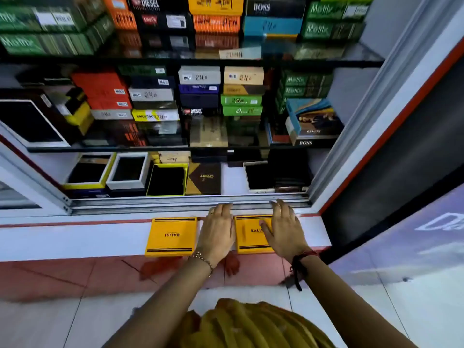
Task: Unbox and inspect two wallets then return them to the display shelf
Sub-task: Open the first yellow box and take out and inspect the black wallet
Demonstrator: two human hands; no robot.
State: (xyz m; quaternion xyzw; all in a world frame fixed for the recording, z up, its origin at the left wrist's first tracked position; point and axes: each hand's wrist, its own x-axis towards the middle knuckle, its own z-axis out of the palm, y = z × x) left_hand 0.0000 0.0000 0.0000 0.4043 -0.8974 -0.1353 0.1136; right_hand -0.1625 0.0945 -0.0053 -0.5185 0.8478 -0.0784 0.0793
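Two flat yellow wallet boxes with black stripes lie on the white ledge in front of the display cabinet. The left box (172, 236) lies closed and untouched. My left hand (218, 228) hovers flat between the two boxes, fingers apart, holding nothing. My right hand (285, 226) is spread over the right edge of the right box (248, 234), thumb resting on its lid. Both lids are closed. No wallet from these boxes is in sight.
The open cabinet has glass shelves (175, 60) stacked with many coloured wallet boxes. The bottom shelf holds several open boxes (167, 180) with dark wallets. A metal sliding track (175, 200) runs along the cabinet front. Red and white floor tiles (75, 285) lie below the ledge.
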